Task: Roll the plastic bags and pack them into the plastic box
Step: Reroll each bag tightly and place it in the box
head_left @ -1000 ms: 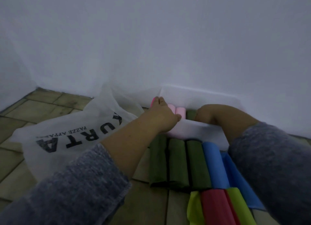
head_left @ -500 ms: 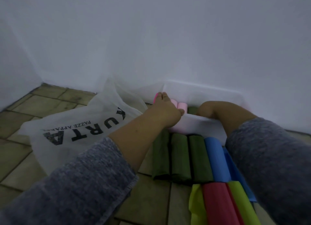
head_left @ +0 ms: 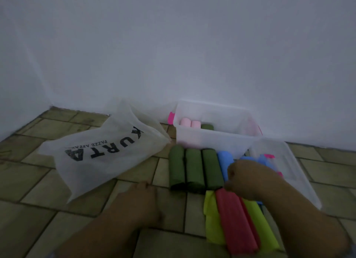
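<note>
The clear plastic box (head_left: 212, 137) stands against the wall and holds two pink rolls (head_left: 189, 123) and one green roll (head_left: 207, 127). On the floor in front of it lie three green rolls (head_left: 194, 169) side by side, then a blue roll (head_left: 223, 160). Nearer to me a red roll (head_left: 236, 219) lies on yellow-green bags (head_left: 212, 221). My right hand (head_left: 248, 178) is curled over the near end of the blue roll and the top of the red roll; whether it grips anything is hidden. My left hand (head_left: 141, 200) hovers low over the tiles, left of the green rolls, holding nothing.
A large white bag printed KURTA (head_left: 100, 151) lies on the tiled floor to the left of the box. The clear lid (head_left: 297, 173) lies to the right, with blue and pink pieces showing through it. The white wall runs right behind the box.
Both hands have come out of the box and moved back toward me. The right hand now sits over the blue and red rolls, the left over the floor. The view tilted down.
</note>
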